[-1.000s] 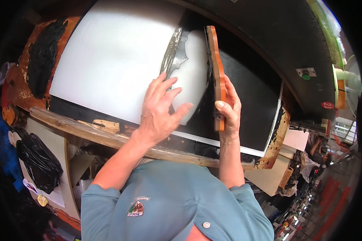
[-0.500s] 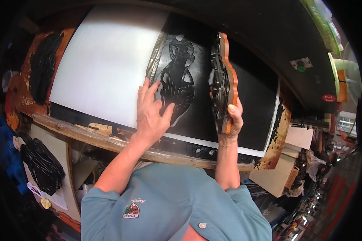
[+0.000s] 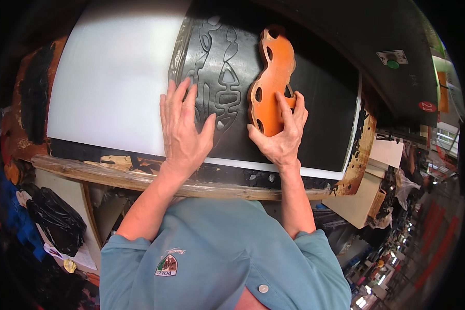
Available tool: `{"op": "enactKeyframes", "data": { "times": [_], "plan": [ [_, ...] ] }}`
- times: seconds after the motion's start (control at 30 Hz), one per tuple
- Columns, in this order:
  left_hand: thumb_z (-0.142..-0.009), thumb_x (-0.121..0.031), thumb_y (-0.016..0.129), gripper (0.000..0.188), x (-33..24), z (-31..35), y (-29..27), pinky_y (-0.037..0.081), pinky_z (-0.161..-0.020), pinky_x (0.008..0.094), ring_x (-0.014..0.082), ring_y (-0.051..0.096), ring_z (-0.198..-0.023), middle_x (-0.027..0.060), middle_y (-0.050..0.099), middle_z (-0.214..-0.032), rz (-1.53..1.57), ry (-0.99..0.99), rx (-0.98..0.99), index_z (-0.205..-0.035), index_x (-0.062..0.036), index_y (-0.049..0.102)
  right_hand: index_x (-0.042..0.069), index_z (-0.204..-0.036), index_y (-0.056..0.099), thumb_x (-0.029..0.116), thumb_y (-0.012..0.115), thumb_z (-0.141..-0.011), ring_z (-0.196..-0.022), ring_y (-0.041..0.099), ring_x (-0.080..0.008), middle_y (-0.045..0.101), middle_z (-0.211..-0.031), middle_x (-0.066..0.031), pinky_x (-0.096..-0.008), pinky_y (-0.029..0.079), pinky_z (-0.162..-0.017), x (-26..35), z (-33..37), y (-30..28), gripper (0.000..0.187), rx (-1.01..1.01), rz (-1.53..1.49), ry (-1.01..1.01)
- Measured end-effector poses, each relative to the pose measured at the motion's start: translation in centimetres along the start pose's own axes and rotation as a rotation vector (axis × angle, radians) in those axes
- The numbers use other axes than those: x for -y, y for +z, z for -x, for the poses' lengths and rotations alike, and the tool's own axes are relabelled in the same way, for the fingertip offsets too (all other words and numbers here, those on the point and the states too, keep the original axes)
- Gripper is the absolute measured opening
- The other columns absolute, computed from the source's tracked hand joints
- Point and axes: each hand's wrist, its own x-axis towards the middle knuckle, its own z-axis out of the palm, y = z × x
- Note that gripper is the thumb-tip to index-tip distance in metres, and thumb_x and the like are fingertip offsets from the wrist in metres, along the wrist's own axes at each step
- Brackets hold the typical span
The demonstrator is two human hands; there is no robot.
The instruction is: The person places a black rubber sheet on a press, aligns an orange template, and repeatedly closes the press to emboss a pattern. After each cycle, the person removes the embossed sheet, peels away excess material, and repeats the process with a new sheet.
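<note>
My right hand [image 3: 281, 132] grips the near end of an orange, wavy-edged cutting die [image 3: 272, 77], thumb at its left edge and fingers over its top and right side. The die lies orange face up over the black sheet [image 3: 315, 119], and its underside is hidden. Left of it, the sheet carries cut outlines of a sole-like shape [image 3: 229, 77], with loops and slots. My left hand [image 3: 186, 124] rests with spread fingers at the sheet's left part, beside these outlines, and holds nothing.
A white board [image 3: 119, 72] extends under the black sheet, left of my left hand. Along the table's front runs a worn wooden rail [image 3: 124, 178]. A dark machine panel with a green button [image 3: 393, 64] overhangs the right side. Black scraps [image 3: 36, 93] lie far left.
The die has turned from standing on edge to orange face up, and my right hand has shifted its grip. My left hand has moved slightly left and its fingers spread.
</note>
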Motion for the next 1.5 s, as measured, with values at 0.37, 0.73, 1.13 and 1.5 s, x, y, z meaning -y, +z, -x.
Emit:
{"op": "enactKeyframes", "data": {
  "times": [0.37,0.73,1.13,1.5],
  "plan": [
    [-0.086,-0.008,0.081,0.061,0.0,-0.3,0.0,0.026,-0.125,0.066,0.0493,0.034,-0.155,0.0213,0.049,-0.157,0.061,0.026,-0.028,-0.142,0.0022,0.058,0.007,-0.14,0.067,0.025,0.091,-0.058,-0.128,0.052,-0.0403,0.043,-0.155,-0.0264,-0.0434,0.058,-0.089,-0.2,-0.6,-0.4,0.087,0.021,0.008,-0.032],
    [-0.085,0.007,0.078,0.026,-0.5,5.1,-4.0,0.058,-0.095,0.0442,0.0407,0.069,-0.117,0.0211,0.07,-0.122,0.336,0.164,-0.056,-0.109,0.0013,0.07,0.006,-0.133,0.07,0.027,0.088,-0.06,-0.134,0.047,-0.0499,0.039,-0.154,-0.0373,-0.0555,0.05,-0.107,1.5,0.7,0.0,0.078,-0.011,-0.053,0.012],
    [-0.084,-0.003,0.084,0.015,0.7,11.0,-1.7,0.058,-0.067,0.0407,0.0319,0.072,-0.076,0.0104,0.073,-0.089,0.215,0.298,-0.025,-0.086,-0.0037,0.069,0.006,-0.144,0.062,0.031,0.092,-0.079,-0.132,0.057,-0.037,0.057,-0.144,-0.0265,-0.0452,0.053,-0.106,0.4,1.3,-1.1,0.076,-0.034,-0.165,-0.152],
    [-0.093,-0.014,0.081,0.022,2.7,10.9,-1.7,0.054,-0.061,0.0465,0.0389,0.069,-0.072,0.0135,0.069,-0.083,0.095,0.205,-0.129,-0.08,-0.0042,0.067,0.003,-0.083,0.065,0.023,0.068,-0.109,-0.068,0.047,-0.005,0.057,-0.072,0.004,-0.0257,0.04,-0.061,-6.3,1.7,-15.9,0.033,-0.71,-0.273,-0.068]
  ]
}}
